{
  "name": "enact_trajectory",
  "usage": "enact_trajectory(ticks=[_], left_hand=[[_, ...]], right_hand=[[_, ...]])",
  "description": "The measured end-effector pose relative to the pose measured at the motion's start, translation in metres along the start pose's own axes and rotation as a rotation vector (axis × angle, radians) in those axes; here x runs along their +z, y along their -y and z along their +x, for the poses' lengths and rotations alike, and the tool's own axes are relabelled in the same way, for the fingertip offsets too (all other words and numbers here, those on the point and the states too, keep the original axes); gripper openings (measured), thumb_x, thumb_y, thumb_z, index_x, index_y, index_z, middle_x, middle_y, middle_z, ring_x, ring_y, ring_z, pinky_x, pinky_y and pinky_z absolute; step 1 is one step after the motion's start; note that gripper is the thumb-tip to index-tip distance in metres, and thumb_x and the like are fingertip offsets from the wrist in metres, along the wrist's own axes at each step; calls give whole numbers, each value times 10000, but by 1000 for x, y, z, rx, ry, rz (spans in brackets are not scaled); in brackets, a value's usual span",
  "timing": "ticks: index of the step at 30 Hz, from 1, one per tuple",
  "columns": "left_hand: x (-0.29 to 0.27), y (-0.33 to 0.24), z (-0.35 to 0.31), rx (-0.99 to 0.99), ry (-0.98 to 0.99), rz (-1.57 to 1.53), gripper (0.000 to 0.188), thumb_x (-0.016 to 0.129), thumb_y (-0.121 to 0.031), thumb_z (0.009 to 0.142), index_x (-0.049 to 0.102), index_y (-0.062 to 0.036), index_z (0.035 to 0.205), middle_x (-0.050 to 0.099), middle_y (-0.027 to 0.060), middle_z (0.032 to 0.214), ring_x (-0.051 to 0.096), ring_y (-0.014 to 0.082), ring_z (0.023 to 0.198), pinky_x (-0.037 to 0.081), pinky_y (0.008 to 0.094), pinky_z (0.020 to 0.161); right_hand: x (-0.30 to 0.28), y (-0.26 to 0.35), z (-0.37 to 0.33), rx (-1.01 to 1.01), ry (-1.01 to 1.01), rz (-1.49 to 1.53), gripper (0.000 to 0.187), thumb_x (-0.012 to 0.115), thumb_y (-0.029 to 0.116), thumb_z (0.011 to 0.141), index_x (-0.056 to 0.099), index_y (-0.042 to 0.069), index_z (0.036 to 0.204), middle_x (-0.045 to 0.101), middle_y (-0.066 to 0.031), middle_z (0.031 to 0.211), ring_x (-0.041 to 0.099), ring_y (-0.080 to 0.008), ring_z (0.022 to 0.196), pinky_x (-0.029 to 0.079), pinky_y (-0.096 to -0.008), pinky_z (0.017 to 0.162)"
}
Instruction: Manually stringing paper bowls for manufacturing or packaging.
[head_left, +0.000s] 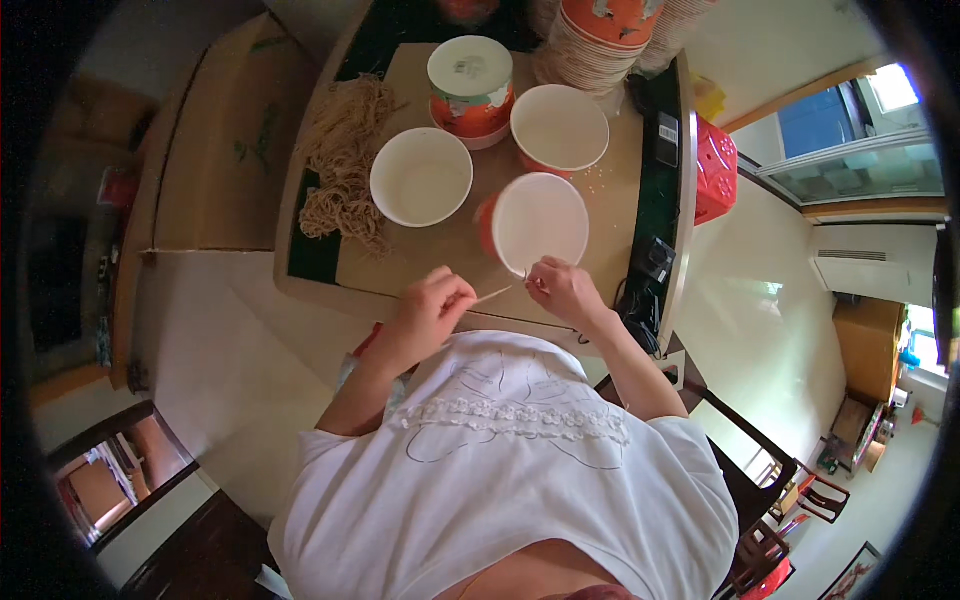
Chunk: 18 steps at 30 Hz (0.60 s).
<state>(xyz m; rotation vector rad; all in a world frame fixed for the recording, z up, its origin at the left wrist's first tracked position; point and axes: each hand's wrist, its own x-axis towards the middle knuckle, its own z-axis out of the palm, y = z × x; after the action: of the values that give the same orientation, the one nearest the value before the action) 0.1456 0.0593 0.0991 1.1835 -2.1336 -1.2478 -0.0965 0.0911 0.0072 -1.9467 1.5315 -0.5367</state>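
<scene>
My left hand is closed in a pinch, and a short tan twine end sticks out of it toward the right. My right hand has its fingers pressed together at the near rim of a white-lined, orange paper bucket. What those fingers pinch is too small to make out. The bucket leans toward me near the table's front edge. Behind it stand two more open paper buckets, one at the left and one at the back right.
A loose heap of tan twine lies at the table's left. One bucket stands upside down; nested bucket stacks rise at the back. Small pale bits are scattered nearby. Black devices with cables line the right edge. A large carton stands left.
</scene>
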Motion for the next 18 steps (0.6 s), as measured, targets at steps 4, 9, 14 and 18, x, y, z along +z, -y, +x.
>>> enact_trajectory(ticks=[4,9,14,18], left_hand=[[-2,41,-2,-69,-193,207,78,608,-52,816,551,0,806,526,102,756,560,228,649,435,311,568],[12,97,-1,-230,-188,432,82,604,-117,808,564,-57,769,570,102,812,589,330,719,477,424,612],[27,109,1,-254,-207,459,88,626,-140,805,592,-58,798,599,91,805,610,302,699,483,393,605],[5,82,21,-283,-242,-44,116,662,-155,794,628,-61,854,643,66,748,624,190,669,483,303,600]], right_hand=[[1,11,-3,68,40,-103,72,556,125,765,541,60,737,580,-125,765,601,-306,730,496,-415,636],[29,29,-16,-4,102,-214,115,551,166,771,558,52,756,591,-112,762,612,-279,751,500,-401,646],[36,28,-25,-61,103,-228,110,543,154,783,560,64,723,583,-97,750,610,-264,748,498,-395,646],[15,26,-22,-111,116,-120,148,563,165,808,593,34,746,586,-104,761,609,-272,735,495,-384,643]])
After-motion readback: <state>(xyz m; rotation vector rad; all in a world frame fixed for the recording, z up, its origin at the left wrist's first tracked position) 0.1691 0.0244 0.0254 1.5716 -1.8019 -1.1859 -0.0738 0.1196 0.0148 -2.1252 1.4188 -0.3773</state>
